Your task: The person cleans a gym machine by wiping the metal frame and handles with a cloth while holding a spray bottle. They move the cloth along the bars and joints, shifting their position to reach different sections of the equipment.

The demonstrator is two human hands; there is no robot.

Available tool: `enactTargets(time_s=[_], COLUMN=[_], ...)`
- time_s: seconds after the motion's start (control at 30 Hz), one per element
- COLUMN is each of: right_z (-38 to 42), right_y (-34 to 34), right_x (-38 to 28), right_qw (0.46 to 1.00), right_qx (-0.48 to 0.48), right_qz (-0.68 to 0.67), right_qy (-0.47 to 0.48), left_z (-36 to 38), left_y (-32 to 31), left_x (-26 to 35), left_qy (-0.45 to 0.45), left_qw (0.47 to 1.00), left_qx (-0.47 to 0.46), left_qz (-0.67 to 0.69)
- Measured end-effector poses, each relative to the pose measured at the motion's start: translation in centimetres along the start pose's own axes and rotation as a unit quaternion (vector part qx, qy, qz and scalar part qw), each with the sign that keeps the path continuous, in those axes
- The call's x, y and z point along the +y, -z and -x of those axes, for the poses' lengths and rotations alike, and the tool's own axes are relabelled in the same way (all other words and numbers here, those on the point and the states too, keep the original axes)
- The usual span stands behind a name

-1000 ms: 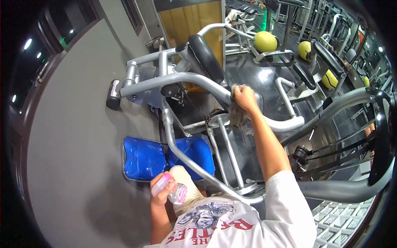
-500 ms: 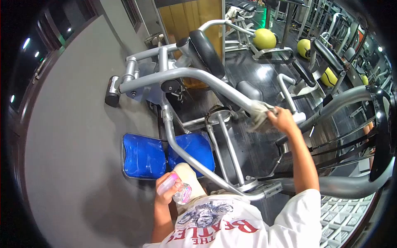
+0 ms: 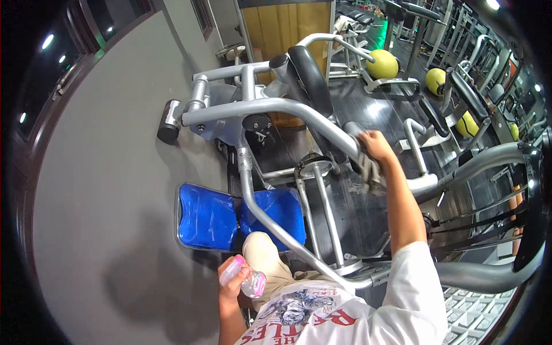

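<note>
My right hand [image 3: 376, 146] is closed on a greyish-white cloth [image 3: 371, 171], pressed against the thick silver bar [image 3: 276, 106] of a gym machine. The cloth hangs down past the bar, partly hidden by my forearm. Low in front of my body, my left hand [image 3: 230, 280] grips a clear spray bottle [image 3: 254, 284] with a pink label and a pink part at its top. Just beyond that hand are the machine's blue seat pads [image 3: 207, 216]. A black padded cushion [image 3: 310, 80] sits above the bar.
A grey wall [image 3: 109, 172] runs along the left. Curved silver tubing [image 3: 264, 217] passes between my body and the bar. Behind the machine stand other gym machines and a yellow exercise ball [image 3: 382, 64]. At the right is a large dark-and-silver frame [image 3: 489, 270].
My right hand and the cloth have slid back along the bar, away from its right end. The view has shifted slightly. My left hand still holds the spray bottle low.
</note>
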State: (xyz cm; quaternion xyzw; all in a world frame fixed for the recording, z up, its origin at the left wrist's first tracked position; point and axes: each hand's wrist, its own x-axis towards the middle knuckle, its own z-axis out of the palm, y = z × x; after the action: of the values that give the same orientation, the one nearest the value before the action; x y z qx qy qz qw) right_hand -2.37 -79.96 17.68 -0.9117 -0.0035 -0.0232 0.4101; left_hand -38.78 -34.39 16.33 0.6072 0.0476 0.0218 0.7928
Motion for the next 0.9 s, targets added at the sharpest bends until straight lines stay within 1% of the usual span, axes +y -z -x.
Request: enactTargets(time_s=[0.07,0.13,0.2,0.27,0.3,0.4,0.43,0.47,0.53,0.6,0.67,0.7,0.77,0.8,0.83,0.87,0.9], right_z=[-2.9,-7.0,-8.2,-6.0,-5.8,-5.3,-5.6,-6.2,-4.0,-3.8,-0.1,0.9,4.5,6.6,7.4,8.6,9.6], right_y=[-2.6,-6.8,-8.8,-8.4,-8.7,-7.4,-6.5,-6.3,-3.6,-1.9,1.1,2.4,4.4,7.3,9.3,10.2,10.5], right_x=[-4.1,-6.5,-10.8,-14.4,-14.3,-13.3,-12.4,-10.4,-9.9,-5.5,-2.2,4.2,8.9,7.2,4.2,1.0,-0.3], right_qw=[0.995,0.976,0.994,0.995,0.992,0.986,0.988,0.988,0.988,0.98,0.958,0.969,0.971,0.961,0.953,0.942,0.932], right_qx=[0.056,0.067,0.065,0.028,0.03,-0.011,-0.053,-0.061,-0.064,-0.153,-0.182,-0.205,-0.217,-0.207,-0.218,-0.233,-0.244], right_qz=[-0.072,-0.2,-0.048,0.073,0.108,0.163,0.147,0.138,0.123,0.023,-0.042,-0.037,0.045,0.126,0.163,0.195,0.224], right_qy=[0.046,0.049,0.079,0.054,0.062,0.027,-0.009,-0.028,-0.067,-0.123,-0.219,-0.132,-0.089,-0.13,-0.132,-0.14,-0.15], left_z=[0.0,-0.2,-0.4,-0.6,-0.7,-0.9,-1.0,-1.2,-1.4,-1.7,-1.9,-2.2,-2.7,-3.0,-3.4,-3.4,-3.7], left_y=[-0.2,-0.4,-1.2,-1.6,-1.7,-2.0,-2.1,-2.1,-2.9,-3.4,-3.2,-3.0,-2.5,-2.5,-2.6,-2.7,-2.6], left_x=[0.4,0.7,1.3,1.6,1.5,0.3,0.1,0.0,0.6,1.0,1.1,1.1,0.9,0.7,0.5,0.3,0.3], left_qy=[-0.002,-0.018,-0.033,-0.04,-0.038,-0.032,-0.025,-0.018,-0.02,-0.011,-0.008,-0.006,0.0,0.002,-0.016,-0.009,-0.001], left_qw=[1.0,1.0,0.999,0.999,0.999,0.999,0.999,0.998,0.998,0.998,0.997,0.997,0.997,0.997,0.997,0.998,0.998], left_qx=[0.003,0.001,0.004,0.006,0.007,-0.008,-0.019,-0.029,-0.036,-0.044,-0.048,-0.052,-0.052,-0.049,-0.051,-0.047,-0.047], left_qz=[-0.001,-0.004,-0.015,-0.023,-0.024,-0.024,-0.036,-0.049,-0.043,-0.039,-0.055,-0.062,-0.064,-0.061,-0.047,-0.041,-0.037])
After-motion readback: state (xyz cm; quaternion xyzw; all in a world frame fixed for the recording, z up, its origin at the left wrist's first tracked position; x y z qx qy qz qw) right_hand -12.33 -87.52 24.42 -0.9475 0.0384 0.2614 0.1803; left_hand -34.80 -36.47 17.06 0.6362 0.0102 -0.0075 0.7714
